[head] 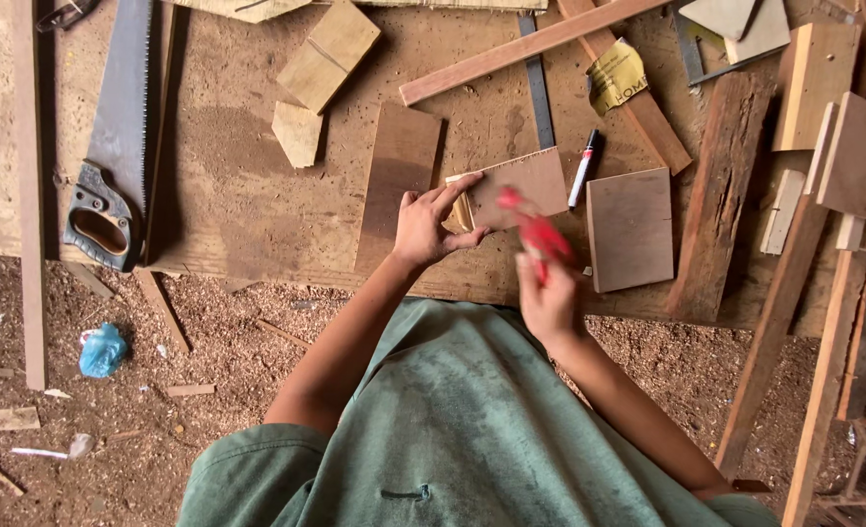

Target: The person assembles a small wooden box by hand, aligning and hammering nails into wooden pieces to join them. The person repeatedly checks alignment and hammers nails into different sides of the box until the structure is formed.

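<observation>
Item: small wooden panel [523,185], thin, reddish-brown, lying on the tabletop [238,195] near its front edge, just ahead of you.

Left hand [431,226]: closed on the panel's left end, thumb below and fingers above, pinching it together with a paler sliver of wood at that edge. Keep this pinch firm and low, so the panel cannot skate on the sawdust.

Right hand [548,298]: wrapped around a red tool [538,234], blurred by motion; its kind cannot be told. Its tip is at the panel's lower edge. Work in short, controlled strokes, and keep your left fingertips out of the tool's line.

Adjacent stock: a taller dark board [397,185] touching your left hand's side; a square brown board [631,229] just to the right; a black marker [583,168] between panel and square board.

Further items: hand saw [116,137] far left, well apart; long timber strip [521,49] diagonally above; offcuts [327,54] at the top.

Floor [111,410]: shavings, scraps, a blue crumpled bag [101,349].

Handling note: a thin panel is likely to split if levered, so support it flat.
</observation>
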